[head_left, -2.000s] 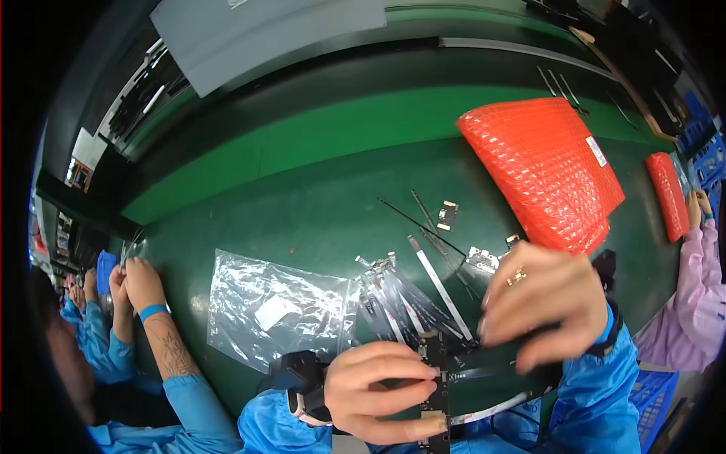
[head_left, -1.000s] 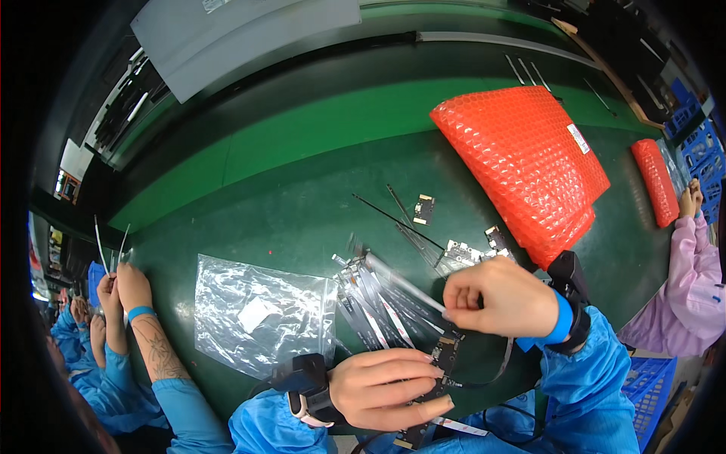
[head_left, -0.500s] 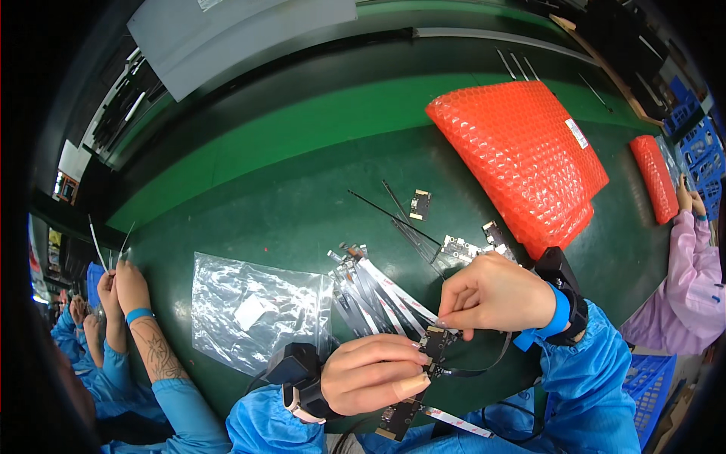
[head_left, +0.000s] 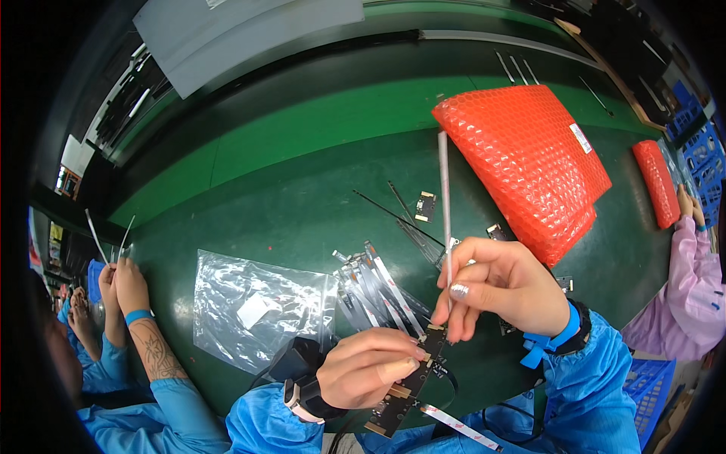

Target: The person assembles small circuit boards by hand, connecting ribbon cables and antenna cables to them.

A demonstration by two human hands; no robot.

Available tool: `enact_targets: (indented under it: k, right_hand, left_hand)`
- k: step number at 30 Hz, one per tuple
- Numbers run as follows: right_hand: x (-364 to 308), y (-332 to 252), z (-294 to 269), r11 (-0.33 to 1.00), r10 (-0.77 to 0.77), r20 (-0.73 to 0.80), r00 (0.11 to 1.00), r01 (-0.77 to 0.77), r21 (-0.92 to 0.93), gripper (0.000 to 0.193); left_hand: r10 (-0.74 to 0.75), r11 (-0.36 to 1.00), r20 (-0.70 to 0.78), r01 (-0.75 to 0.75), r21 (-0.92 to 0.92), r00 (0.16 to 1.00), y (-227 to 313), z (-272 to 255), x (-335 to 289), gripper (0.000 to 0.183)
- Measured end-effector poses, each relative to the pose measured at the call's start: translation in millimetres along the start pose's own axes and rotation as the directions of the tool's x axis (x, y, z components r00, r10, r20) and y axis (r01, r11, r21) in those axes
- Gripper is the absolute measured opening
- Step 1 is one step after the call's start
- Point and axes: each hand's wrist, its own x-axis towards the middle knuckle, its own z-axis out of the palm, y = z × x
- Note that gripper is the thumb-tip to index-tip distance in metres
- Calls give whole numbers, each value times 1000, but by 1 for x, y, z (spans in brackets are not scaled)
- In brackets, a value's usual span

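Fingers of the left hand grip a black circuit board at the bottom middle of the frame, maybe to hold it steady, while the right hand pinches a thin grey strip low down, its long end pointing up.

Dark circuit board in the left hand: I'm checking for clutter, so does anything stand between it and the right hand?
Nothing visible does: the right hand, holding a pale strip, is close by the upper end of the dark circuit board. The left hand grips the board lower down, leaving that end in view.
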Motion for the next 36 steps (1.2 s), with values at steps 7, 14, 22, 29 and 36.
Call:
enact_targets:
  k: [7,14,22,29,36]
  right_hand:
    - [-9,-9,-18,817,-208,-39,977,152,-557,6]
    - [-25,-25,-25,889,-220,-238,946,94,-448,3]
    - [-30,-30,-33,894,-176,-198,964,72,-442,3]
    - [-29,-29,-37,889,-124,-167,978,35,-456,5]
    - [-20,-29,-8,21,-720,114,685,186,-982,33]
  left_hand:
    - [-155,988,56,157,-18,986,-2,-11,-5,42]
    - [109,847,-150,-13,532,983,9,-15,-4,34]
    - [197,921,-263,-87,379,945,3,-17,3,58]
    - [98,972,-176,-56,229,979,11,-19,9,55]
    - [35,960,-81,-11,281,996,8,-19,10,39]
